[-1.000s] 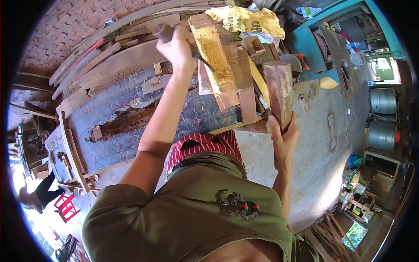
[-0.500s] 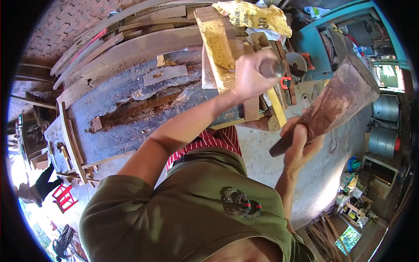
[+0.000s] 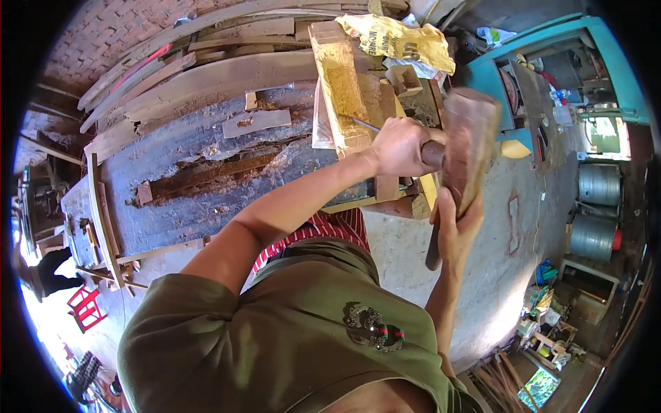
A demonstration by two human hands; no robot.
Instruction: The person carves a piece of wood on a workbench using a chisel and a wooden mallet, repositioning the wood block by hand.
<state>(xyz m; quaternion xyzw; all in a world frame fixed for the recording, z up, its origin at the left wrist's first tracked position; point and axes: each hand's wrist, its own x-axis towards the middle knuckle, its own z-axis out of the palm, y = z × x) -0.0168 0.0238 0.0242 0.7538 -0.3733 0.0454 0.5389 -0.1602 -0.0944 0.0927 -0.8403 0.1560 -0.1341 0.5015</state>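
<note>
My left hand [image 3: 403, 146] is wrapped round a chisel [image 3: 432, 153]. Its thin metal blade points left into the hollow of a long yellow wood block [image 3: 321, 41], which has a carved recess. Closed on the narrow grip of a dark wooden mallet [image 3: 468, 138] is my right hand [image 3: 459, 226]. The mallet's thick head, slightly blurred, is up against the butt end of the chisel handle; I cannot tell if they touch. Most of the chisel handle is hidden inside my left fist.
A worn dark slab bench [image 3: 193, 220] with a rotted groove stretches left. Stacked planks [image 3: 227, 43] lie behind it. A yellow sack [image 3: 406, 41] sits beyond the block. To the right stand a teal cabinet [image 3: 492, 76] and metal drums [image 3: 596, 184]. A red stool [image 3: 87, 308] stands left.
The mallet has swung left and more upright, from well apart to the chisel's butt end. My left hand has moved slightly down, and the chisel blade now shows in the recess.
</note>
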